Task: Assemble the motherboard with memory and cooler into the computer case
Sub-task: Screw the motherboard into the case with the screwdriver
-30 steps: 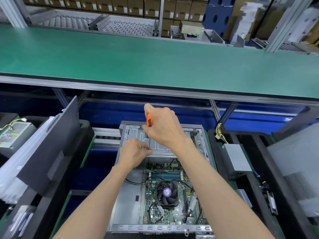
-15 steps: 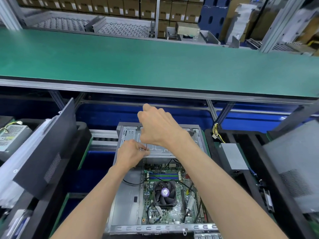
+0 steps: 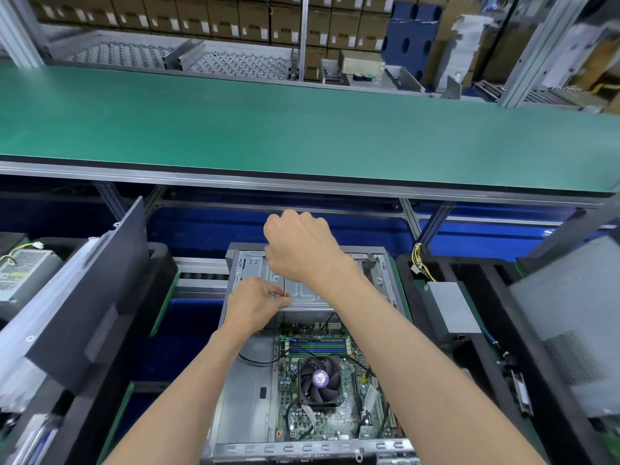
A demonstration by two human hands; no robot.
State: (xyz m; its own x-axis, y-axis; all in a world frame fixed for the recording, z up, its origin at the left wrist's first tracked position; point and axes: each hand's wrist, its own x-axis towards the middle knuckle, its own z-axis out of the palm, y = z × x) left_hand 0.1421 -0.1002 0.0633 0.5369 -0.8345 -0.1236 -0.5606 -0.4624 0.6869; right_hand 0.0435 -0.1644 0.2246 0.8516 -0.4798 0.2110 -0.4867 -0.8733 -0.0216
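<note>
The open computer case (image 3: 245, 391) lies flat below me. Inside it sits the motherboard (image 3: 339, 421) with a black fan cooler (image 3: 320, 380) and memory sticks (image 3: 317, 347). My right hand (image 3: 302, 250) is a fist gripping a screwdriver from above; only its thin metal shaft (image 3: 284, 286) shows, standing upright on the case's grey metal drive cage (image 3: 308, 297). My left hand (image 3: 255, 303) pinches the lower end of that shaft against the cage.
A black side panel (image 3: 84, 297) leans at the left beside a power supply (image 3: 23, 273). Another grey power supply (image 3: 449, 310) with yellow cables (image 3: 419, 260) and a grey panel (image 3: 570, 330) sit at the right. A green conveyor belt (image 3: 302, 129) runs behind.
My right hand has turned and closed over the screwdriver, so its orange handle no longer shows. My left hand has stayed at the shaft's lower end on the drive cage.
</note>
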